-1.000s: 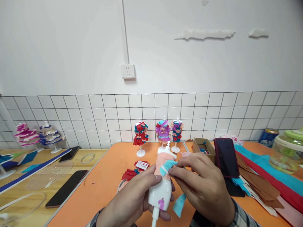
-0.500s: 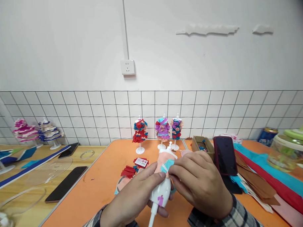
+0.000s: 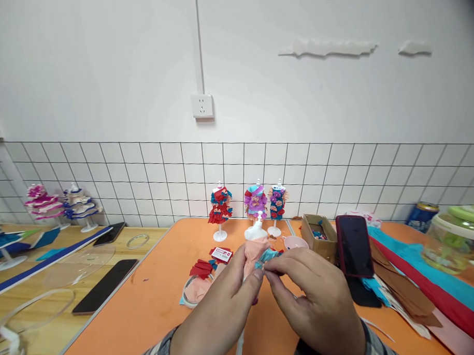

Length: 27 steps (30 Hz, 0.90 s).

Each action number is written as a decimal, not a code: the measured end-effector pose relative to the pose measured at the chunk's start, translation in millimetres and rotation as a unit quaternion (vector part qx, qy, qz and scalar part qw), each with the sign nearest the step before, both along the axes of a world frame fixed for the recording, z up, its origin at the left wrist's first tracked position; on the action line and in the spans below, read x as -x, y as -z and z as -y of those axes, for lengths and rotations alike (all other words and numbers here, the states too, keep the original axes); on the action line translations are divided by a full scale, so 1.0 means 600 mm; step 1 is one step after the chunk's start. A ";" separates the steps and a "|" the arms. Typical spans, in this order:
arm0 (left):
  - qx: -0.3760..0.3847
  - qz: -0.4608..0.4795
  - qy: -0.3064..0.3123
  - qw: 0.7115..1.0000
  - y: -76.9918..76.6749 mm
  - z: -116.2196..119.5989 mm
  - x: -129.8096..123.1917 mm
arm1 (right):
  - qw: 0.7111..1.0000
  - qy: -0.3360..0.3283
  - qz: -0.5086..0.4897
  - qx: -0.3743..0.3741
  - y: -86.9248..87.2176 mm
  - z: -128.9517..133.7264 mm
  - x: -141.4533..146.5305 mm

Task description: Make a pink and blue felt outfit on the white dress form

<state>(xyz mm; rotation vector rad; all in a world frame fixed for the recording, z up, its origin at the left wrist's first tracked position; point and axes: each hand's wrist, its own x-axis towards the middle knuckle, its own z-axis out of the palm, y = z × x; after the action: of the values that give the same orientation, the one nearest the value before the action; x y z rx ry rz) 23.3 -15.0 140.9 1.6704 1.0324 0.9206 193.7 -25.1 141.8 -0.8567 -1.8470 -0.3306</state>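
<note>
1. Mini mannequin (image 3: 256,245), wrapped in peach, is up mid-scene above the orange table (image 3: 156,299), and the left hand (image 3: 225,299) has it in its grasp.
2. Across its front, turquoise strip (image 3: 269,254), right by the left thumb!
3. Right hand (image 3: 319,296) is in close, thumb and forefinger pinching that strip.
4. Further right, a cardboard box (image 3: 325,249), then a dark phone (image 3: 355,246) propped up just beside it.

Both sleeves (image 3: 375,344) are plaid, black and whitish.
</note>
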 end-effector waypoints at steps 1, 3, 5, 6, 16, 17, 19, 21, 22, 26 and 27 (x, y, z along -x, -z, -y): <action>-0.002 0.000 -0.004 1.000 0.000 0.002 0.000 | 1.000 0.006 -0.012 0.004 0.003 0.000 0.006; -0.008 0.012 -0.010 1.000 0.001 0.005 -0.001 | 0.999 0.009 -0.028 0.013 0.009 0.000 0.016; -0.019 0.029 -0.008 0.999 0.003 0.005 -0.001 | 0.998 0.011 -0.049 0.024 0.013 0.000 0.025; -0.023 0.035 -0.006 0.999 0.004 0.005 -0.001 | 0.998 0.016 -0.063 0.025 0.014 0.000 0.028; -0.094 -0.036 -0.051 0.994 0.011 0.012 -0.012 | 0.990 0.099 -0.063 -0.078 0.013 0.006 0.042; -0.099 -0.044 -0.059 0.992 0.010 0.012 -0.013 | 0.989 0.105 -0.058 -0.082 0.014 0.006 0.042; -0.100 -0.060 -0.065 0.991 0.007 0.012 -0.015 | 0.990 0.105 -0.055 -0.077 0.016 0.005 0.041; -0.092 -0.070 -0.065 0.991 0.003 0.012 -0.016 | 0.991 0.103 -0.057 -0.059 0.018 0.004 0.039; -0.084 -0.074 -0.064 0.992 0.001 0.012 -0.017 | 0.991 0.106 -0.058 -0.049 0.019 0.003 0.038; -0.076 -0.064 -0.054 0.994 0.002 0.010 -0.022 | 0.990 0.124 -0.061 0.003 0.022 0.002 0.034; -0.084 -0.057 -0.055 0.993 0.004 0.010 -0.023 | 0.990 0.125 -0.066 0.017 0.022 0.002 0.034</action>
<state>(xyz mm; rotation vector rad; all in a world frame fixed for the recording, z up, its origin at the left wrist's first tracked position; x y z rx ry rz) 37.1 -21.0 138.2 1.8372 1.1599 1.0164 173.5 -26.1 128.5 -1.1110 -1.6294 -0.3897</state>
